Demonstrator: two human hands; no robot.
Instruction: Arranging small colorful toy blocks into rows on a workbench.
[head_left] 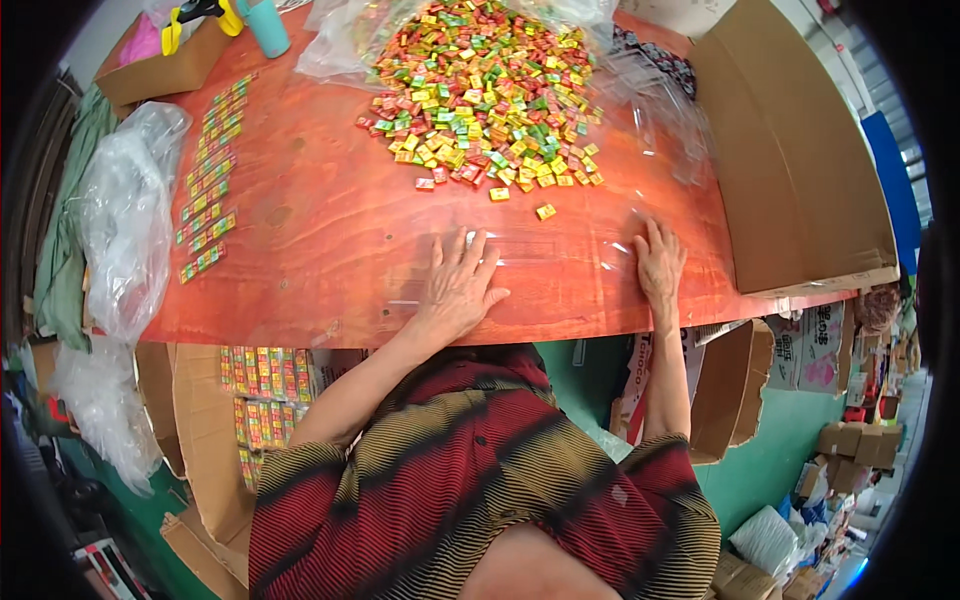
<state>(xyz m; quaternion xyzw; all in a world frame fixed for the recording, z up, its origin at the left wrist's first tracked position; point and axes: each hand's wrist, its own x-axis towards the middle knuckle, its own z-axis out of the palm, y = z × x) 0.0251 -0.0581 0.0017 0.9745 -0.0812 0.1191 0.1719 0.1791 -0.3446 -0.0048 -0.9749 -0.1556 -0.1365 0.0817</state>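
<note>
My left hand (458,288) rests palm down near the table's front edge, fingers spread. Under and beside its fingertips lies a clear flat plastic piece (525,250), hard to make out against the red wood. To the right, my right hand (660,268) also lies on the tabletop with its fingers stretched out, beside shiny clear plastic (618,250). Neither hand visibly grips anything. Beyond them spreads a large heap of small wrapped blocks (490,100) in yellow, red and green. A loose yellow block (545,212) sits nearest my hands.
Rows of packed blocks (210,190) line the table's left side. An open carton (800,160) stands at the right edge, with clear plastic sheets (665,115) beside it. A carton below (205,430) holds more packs. Plastic bags (130,210) hang at the left.
</note>
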